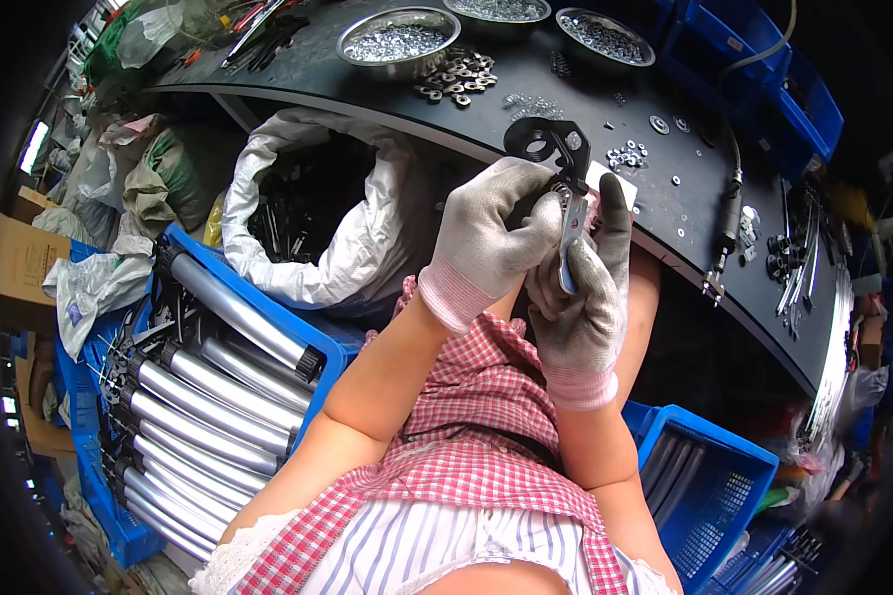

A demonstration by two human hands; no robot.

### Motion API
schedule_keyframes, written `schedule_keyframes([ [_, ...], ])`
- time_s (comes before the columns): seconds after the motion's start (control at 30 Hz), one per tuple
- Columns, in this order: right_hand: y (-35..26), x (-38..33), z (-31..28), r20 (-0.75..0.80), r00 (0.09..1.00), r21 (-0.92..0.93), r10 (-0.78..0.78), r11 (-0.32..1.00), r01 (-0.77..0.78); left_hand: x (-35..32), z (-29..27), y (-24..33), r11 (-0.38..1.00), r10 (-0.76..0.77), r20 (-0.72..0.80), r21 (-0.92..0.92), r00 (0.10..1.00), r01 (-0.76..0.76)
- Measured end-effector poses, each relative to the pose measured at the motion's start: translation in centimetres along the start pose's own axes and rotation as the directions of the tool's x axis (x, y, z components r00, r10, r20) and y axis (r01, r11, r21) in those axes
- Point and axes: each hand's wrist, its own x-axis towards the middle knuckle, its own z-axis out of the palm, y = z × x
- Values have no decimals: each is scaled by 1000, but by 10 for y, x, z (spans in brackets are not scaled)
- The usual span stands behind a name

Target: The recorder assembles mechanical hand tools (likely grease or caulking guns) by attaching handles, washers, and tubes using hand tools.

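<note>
Both my hands wear grey-white work gloves with pink cuffs and are raised before the table's near edge. Between them is a black clamp bracket with a round ring and a flat silver metal lever hanging below it. My left hand is closed, its thumb and fingers pinching at the joint by a small coil spring. My right hand wraps the lever from below, with one finger stretched up beside the bracket. The fingers hide part of the joint.
On the dark table stand metal bowls of small hardware, beside a pile of small metal links. A pneumatic screwdriver lies at right. A white sack and a blue crate of silver tubes stand at left, another blue crate at right.
</note>
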Motion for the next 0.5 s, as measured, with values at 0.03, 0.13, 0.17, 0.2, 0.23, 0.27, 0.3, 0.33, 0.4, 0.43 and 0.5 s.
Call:
schedule_keyframes([
  [0.03,3,1,1,0,1000,2,2,1000,-2,0,-2,-1,1000,-1,-1,2,1000,1],
  [0.13,7,3,-1,65,997,77,47,996,-52,2,-6,-3,997,62,-35,40,997,-61],
  [0.17,6,5,-5,64,997,77,48,996,-53,2,-6,-6,997,60,-35,40,998,-59],
  [0.2,4,8,-7,137,989,94,55,993,-68,1,-7,-8,996,86,-31,42,996,-84],
  [0.23,3,10,-5,211,976,109,60,990,-85,-1,-7,-11,993,111,-28,44,993,-110],
  [0.27,3,10,0,121,991,57,63,996,-70,-2,-7,-14,999,17,-26,-49,1000,-18],
  [0.3,6,12,2,117,991,56,61,996,-68,-4,-6,-12,999,15,-23,-52,1000,-16],
  [0.33,7,15,3,92,995,-85,-49,995,56,-6,-5,-9,990,-75,19,-119,997,77],
  [0.4,9,17,4,86,984,-225,-155,959,170,-9,-10,-4,983,-142,107,-98,984,153],
  [0.43,10,16,3,109,979,-269,-174,943,197,-11,-14,-2,984,-143,102,-95,984,153],
  [0.5,12,14,2,160,965,-354,-209,900,254,-17,-23,3,989,-24,200,-137,979,53],
])
